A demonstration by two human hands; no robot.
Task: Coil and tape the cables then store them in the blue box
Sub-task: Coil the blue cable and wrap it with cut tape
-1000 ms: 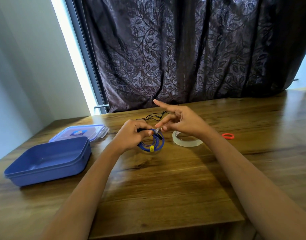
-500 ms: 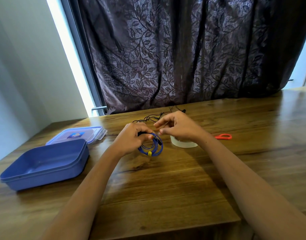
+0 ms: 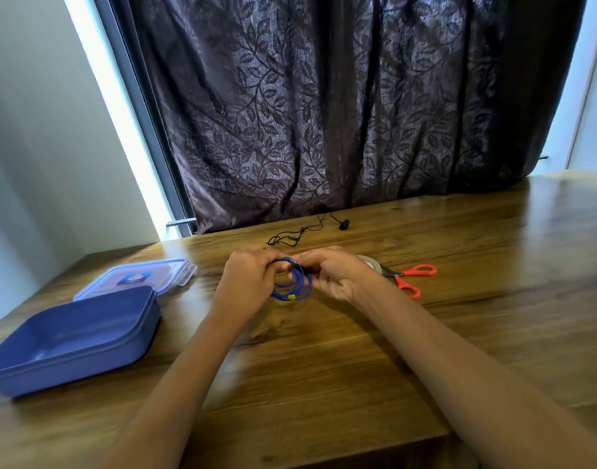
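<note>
Wooden table (image 3: pixel 324 367), frame centre: left hand (image 3: pixel 246 282) and right hand (image 3: pixel 330 275) pinch the top of the coiled blue cable (image 3: pixel 292 293), blue box (image 3: pixel 70 363) lower left, nearer the left hand.

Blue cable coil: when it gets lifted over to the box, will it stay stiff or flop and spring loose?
Probably springy: the blue cable coil shows loose, uneven loops, and the left hand and right hand both pinch its top, so it may unwind if released. Likely light: it hangs from that pinch alone.
</note>
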